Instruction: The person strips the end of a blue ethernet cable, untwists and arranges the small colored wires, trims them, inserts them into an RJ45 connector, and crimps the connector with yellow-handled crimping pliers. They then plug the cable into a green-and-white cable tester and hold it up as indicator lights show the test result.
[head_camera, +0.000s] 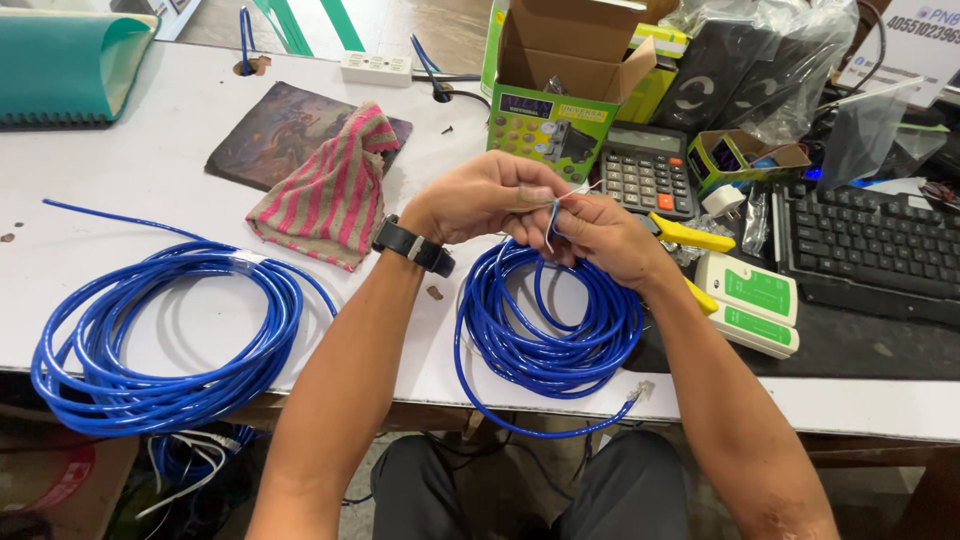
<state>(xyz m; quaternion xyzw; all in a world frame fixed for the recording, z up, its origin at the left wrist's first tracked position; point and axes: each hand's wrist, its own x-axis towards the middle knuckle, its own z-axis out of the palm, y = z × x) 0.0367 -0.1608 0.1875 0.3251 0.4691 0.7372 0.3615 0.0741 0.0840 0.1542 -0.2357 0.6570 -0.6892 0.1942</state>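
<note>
**Both hands pinched on the bared wires of a blue cable end**

The left hand (480, 195) and the right hand (600, 235) meet above the middle of the white surface (180, 140), fingertips closed together on the thin loose wires (556, 208) that fan from the end of a blue network cable; each grip is clamped on those wires. A black watch (412, 245) sits on the left wrist. The cable drops straight from the hands into its own coil (545, 325), which lies under the right forearm, partly on the white top and partly on the dark mat (850, 345) to the right. One loop hangs over the near edge, ending in a clear plug (638, 391).

Right of the hands the space is crowded: a yellow-handled crimping tool (690, 236) just beside the right hand, a white and green cable tester (755, 300), a calculator (645, 170), an open cardboard box (560, 90) behind the hands, a small open box (745, 158) and a black keyboard (870, 245).

To the left lie a striped pink and grey cloth (325, 195) on a dark mouse pad (270, 130), then a second, larger blue cable coil (165, 340) that reaches the near edge. Bare surface shows between the two coils and left of the cloth. A white power strip (375, 68) lies at the far edge.
</note>
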